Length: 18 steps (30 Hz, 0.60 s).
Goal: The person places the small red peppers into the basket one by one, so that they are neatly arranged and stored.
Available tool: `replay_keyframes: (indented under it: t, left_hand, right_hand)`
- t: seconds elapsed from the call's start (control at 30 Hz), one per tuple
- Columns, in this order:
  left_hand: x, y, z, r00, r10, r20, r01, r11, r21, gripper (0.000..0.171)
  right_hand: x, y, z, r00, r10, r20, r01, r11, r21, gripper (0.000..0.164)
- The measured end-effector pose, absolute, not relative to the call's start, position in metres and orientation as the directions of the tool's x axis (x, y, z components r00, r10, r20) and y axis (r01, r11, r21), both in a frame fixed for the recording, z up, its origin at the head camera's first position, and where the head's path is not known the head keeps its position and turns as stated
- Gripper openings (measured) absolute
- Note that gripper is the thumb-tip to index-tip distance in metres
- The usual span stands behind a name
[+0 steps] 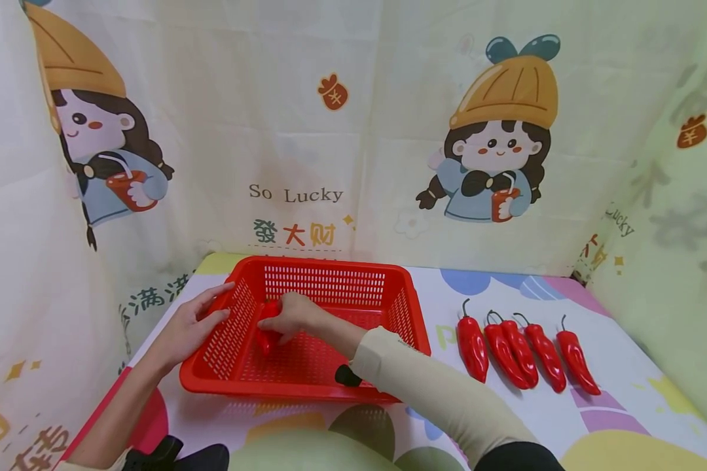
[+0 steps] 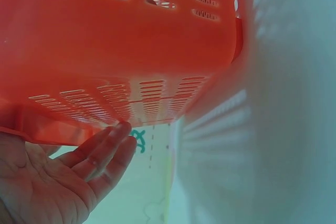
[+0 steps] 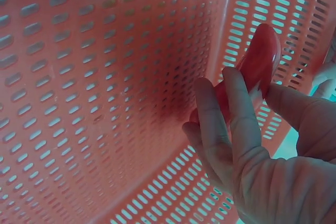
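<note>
Right hand (image 1: pixel 294 315) pinches a red pepper (image 1: pixel 268 341) inside the red basket (image 1: pixel 271 390). Left hand (image 1: pixel 187 328), fingers loosely extended, at basket's left rim. Five more peppers (image 1: pixel 544 356) lie right, on table (image 1: pixel 433 307).

Backdrop: pale cloth (image 1: pixel 383 150) hangs behind the tabletop (image 1: pixel 430 301) and along both sides, creased in places.
Right cartoon: a printed figure (image 1: pixel 495 144) in a mustard cap topped with a blue bow, dark braids, blue top, red cup with a straw.
Left cartoon: a similar figure (image 1: pixel 108 157), partly lost at a fold in the cloth.
Pouches: one red-brown money pouch (image 1: pixel 333 92) high on the back, another (image 1: pixel 692 131) on the right side.
Lettering: "So Lucky" (image 1: pixel 296 194) above green, red and gold Chinese characters (image 1: pixel 294 233), a gold star (image 1: pixel 348 220) beside them.
Tabletop print: white, with a blue round patch (image 1: pixel 465 280), purple bands (image 1: pixel 609 415) and a yellow shape (image 1: pixel 630 451).
</note>
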<state>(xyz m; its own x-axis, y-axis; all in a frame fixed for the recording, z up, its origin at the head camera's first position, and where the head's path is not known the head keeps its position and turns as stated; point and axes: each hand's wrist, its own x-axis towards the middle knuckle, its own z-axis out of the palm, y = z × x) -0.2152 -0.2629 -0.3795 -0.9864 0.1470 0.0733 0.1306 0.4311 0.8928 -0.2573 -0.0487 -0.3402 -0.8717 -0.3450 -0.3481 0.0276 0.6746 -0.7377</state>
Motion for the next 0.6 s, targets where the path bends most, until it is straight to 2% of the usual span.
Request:
replay_keyframes:
  t: [0.23,0.47,0.6]
  left_hand:
    - [-0.2144,-0.2627,-0.3775,-0.987,0.146,0.065,0.122,0.431,0.894,0.064]
    - [-0.2138,-0.262,-0.3772,-0.987,0.146,0.061,0.118,0.426,0.897,0.064]
    - [-0.2145,-0.2623,-0.3778,-0.987,0.147,0.06,0.118,0.425,0.897,0.065]
  right_hand:
    - [-0.2583,-0.0519,-0.344,-0.876,-0.328,-0.354,0.013,0.717,-0.697,0.031]
    - [-0.2591,-0.0509,-0.3442,-0.869,-0.324,-0.375,0.041,0.706,-0.707,0.034]
    - [-0.2599,-0.0507,-0.3406,-0.878,-0.311,-0.363,0.018,0.738,-0.675,0.049]
